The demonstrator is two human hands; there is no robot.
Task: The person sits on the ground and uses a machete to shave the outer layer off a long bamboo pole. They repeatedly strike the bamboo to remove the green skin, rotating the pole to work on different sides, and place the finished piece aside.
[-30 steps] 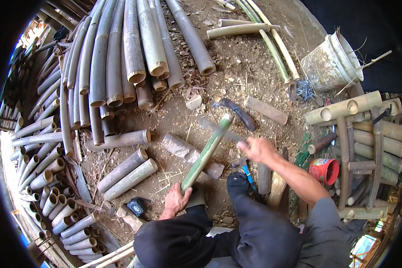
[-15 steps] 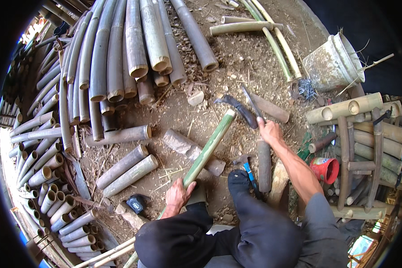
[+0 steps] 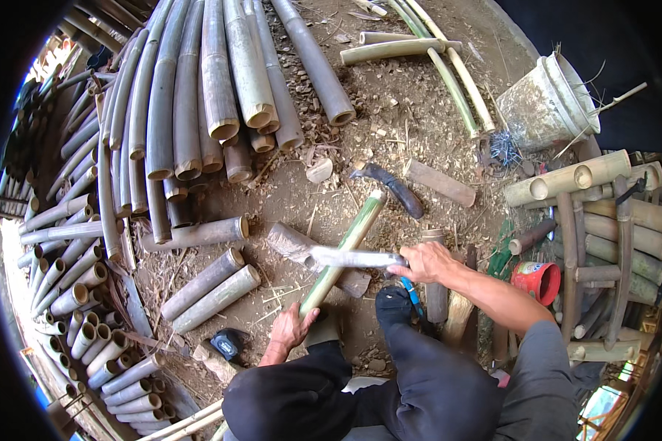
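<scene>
My left hand (image 3: 293,328) is closed round the lower part of a green bamboo pole (image 3: 360,224), which slants up and away to the right. The pole lies across a brown bamboo log (image 3: 287,242) on the ground. In my right hand (image 3: 428,262) is a long knife (image 3: 349,257) gripped by its handle. Its blurred blade points left and crosses over the pole, so I cannot tell whether it touches. Beyond the pole lies a tool with a dark curved handle (image 3: 399,192). A blue-handled tool (image 3: 410,291) lies by my right foot, partly hidden.
Stacked bamboo poles (image 3: 217,81) fill the far left, with cut pieces (image 3: 217,300) nearer. A black tape measure (image 3: 228,342) sits left of my knee. At right are a red can (image 3: 526,278), a drilled bamboo frame (image 3: 566,242) and a dirty white bucket (image 3: 533,99). Chips litter the soil.
My right hand has come down and nearer, swinging the knife from pointing away to lying leftward across the pole. My left hand keeps its grip, and the pole's far end has dipped slightly.
</scene>
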